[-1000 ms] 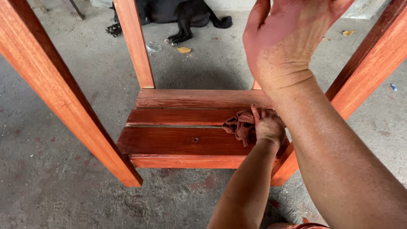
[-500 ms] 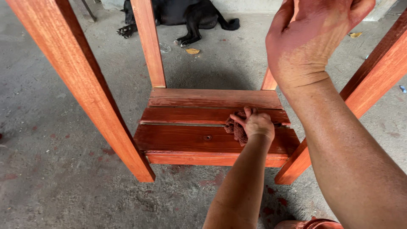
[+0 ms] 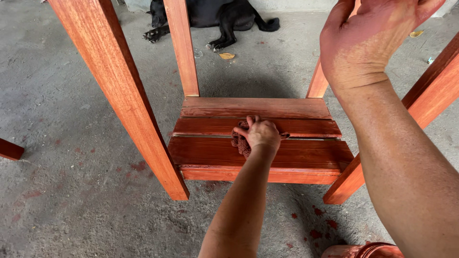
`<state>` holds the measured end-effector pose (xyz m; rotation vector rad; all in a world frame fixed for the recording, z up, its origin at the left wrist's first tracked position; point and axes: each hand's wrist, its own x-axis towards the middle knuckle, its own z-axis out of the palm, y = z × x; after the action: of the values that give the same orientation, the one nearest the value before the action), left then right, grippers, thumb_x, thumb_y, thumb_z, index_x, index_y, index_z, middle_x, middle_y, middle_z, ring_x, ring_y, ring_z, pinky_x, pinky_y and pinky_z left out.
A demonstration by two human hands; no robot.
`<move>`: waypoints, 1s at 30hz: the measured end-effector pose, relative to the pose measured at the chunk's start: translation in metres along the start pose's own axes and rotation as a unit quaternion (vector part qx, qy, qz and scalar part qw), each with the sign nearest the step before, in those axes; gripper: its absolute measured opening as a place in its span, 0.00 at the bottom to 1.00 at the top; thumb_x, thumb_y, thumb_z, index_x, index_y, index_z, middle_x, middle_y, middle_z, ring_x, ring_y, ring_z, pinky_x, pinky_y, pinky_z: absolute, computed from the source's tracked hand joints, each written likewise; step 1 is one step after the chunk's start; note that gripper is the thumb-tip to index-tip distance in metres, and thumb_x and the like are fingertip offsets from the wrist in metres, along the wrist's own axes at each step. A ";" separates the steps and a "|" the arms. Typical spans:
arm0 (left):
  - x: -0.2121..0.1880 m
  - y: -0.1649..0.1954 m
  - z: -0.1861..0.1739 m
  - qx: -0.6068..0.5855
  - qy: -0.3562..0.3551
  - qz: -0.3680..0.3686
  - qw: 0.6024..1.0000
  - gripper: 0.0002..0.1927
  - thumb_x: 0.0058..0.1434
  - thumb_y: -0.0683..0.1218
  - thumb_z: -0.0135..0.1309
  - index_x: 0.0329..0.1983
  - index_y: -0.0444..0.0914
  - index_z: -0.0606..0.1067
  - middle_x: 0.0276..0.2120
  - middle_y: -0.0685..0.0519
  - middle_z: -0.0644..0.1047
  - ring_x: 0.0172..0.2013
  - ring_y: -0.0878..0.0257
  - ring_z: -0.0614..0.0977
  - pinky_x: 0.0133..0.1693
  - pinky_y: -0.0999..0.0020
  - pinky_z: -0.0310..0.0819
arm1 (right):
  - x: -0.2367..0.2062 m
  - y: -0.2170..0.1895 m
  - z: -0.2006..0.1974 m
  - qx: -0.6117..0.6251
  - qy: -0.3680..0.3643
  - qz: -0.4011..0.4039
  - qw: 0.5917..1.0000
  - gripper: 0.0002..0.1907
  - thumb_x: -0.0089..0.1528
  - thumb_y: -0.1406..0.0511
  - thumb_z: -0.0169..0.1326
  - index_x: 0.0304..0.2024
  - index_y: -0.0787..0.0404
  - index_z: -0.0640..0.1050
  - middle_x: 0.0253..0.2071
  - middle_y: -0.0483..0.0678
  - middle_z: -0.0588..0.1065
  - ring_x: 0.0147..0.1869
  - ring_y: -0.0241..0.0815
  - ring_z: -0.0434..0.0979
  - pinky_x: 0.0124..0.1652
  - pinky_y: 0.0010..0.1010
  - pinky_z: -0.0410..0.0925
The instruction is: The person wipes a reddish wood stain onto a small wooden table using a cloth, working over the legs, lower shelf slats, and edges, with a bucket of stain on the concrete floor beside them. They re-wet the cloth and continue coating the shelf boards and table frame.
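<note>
An upturned red-stained wooden stool stands on the concrete, its slatted seat [image 3: 296, 155] down and its legs pointing up. My left hand [image 3: 260, 133] presses a stain-soaked reddish rag [image 3: 240, 143] against the middle slats. My right hand [image 3: 366, 40], smeared with stain, is raised at the top right, wrapped around the far right leg [image 3: 318, 83]; its fingertips are cut off by the frame edge. The thick near left leg [image 3: 129, 100] rises close to the camera.
A black dog [image 3: 215, 12] lies on the floor beyond the stool. A red-stained container rim [image 3: 363, 251] shows at the bottom right. Another stained wood piece [image 3: 9, 149] pokes in at the left. Red drips spot the concrete [image 3: 71, 205].
My left hand has slid the rag leftward along the slats, from the seat's right end to its middle. My right hand stays on the leg.
</note>
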<state>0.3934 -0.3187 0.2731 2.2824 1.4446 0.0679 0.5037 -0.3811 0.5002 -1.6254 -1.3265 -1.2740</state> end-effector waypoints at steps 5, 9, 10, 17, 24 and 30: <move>0.004 -0.026 -0.011 -0.002 0.023 -0.012 1.000 0.19 0.66 0.56 0.50 0.56 0.46 0.79 0.72 0.51 0.59 0.73 0.49 0.51 0.64 0.18 0.31 | -0.005 0.004 0.001 0.010 0.044 -0.053 0.998 0.11 0.58 0.77 0.53 0.32 0.57 0.68 0.39 0.46 0.71 0.57 0.50 0.63 0.60 0.43 0.55; 0.008 -0.047 -0.018 0.005 0.010 -0.027 1.000 0.17 0.66 0.57 0.53 0.54 0.48 0.80 0.73 0.52 0.59 0.74 0.50 0.51 0.65 0.19 0.32 | -0.006 0.008 0.001 0.003 0.047 -0.065 0.997 0.11 0.57 0.77 0.53 0.33 0.56 0.69 0.40 0.46 0.71 0.57 0.50 0.63 0.60 0.43 0.55; 0.009 -0.053 -0.022 0.001 0.005 -0.034 0.999 0.16 0.65 0.56 0.54 0.53 0.50 0.80 0.73 0.52 0.59 0.75 0.51 0.51 0.65 0.19 0.32 | -0.005 0.008 0.001 0.003 0.038 -0.052 0.998 0.11 0.58 0.76 0.54 0.32 0.56 0.69 0.39 0.46 0.71 0.56 0.50 0.63 0.59 0.44 0.55; 0.005 -0.096 -0.044 -0.004 0.031 -0.057 0.998 0.15 0.64 0.55 0.56 0.53 0.53 0.81 0.72 0.53 0.61 0.75 0.51 0.51 0.65 0.17 0.32 | -0.006 0.011 0.005 0.026 0.010 0.004 1.000 0.10 0.61 0.75 0.56 0.31 0.57 0.69 0.34 0.46 0.70 0.52 0.49 0.66 0.55 0.45 0.56; -0.001 -0.124 -0.076 0.010 -0.029 -0.098 0.995 0.20 0.56 0.65 0.63 0.49 0.58 0.82 0.76 0.55 0.52 0.76 0.49 0.44 0.65 0.20 0.30 | -0.008 0.015 0.005 0.021 0.047 -0.053 0.997 0.11 0.59 0.77 0.53 0.33 0.57 0.69 0.39 0.45 0.71 0.55 0.47 0.67 0.59 0.41 0.54; 0.031 -0.175 -0.064 0.010 0.015 -0.143 0.989 0.24 0.57 0.62 0.62 0.58 0.58 0.78 0.75 0.56 0.50 0.74 0.48 0.44 0.62 0.14 0.36 | -0.008 0.012 0.004 0.028 0.054 -0.052 0.997 0.10 0.59 0.77 0.54 0.35 0.58 0.70 0.41 0.45 0.72 0.57 0.49 0.66 0.61 0.44 0.53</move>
<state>0.2418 -0.2073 0.2574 2.0729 1.7810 0.0006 0.5165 -0.3825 0.4926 -1.4464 -1.3818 -1.3540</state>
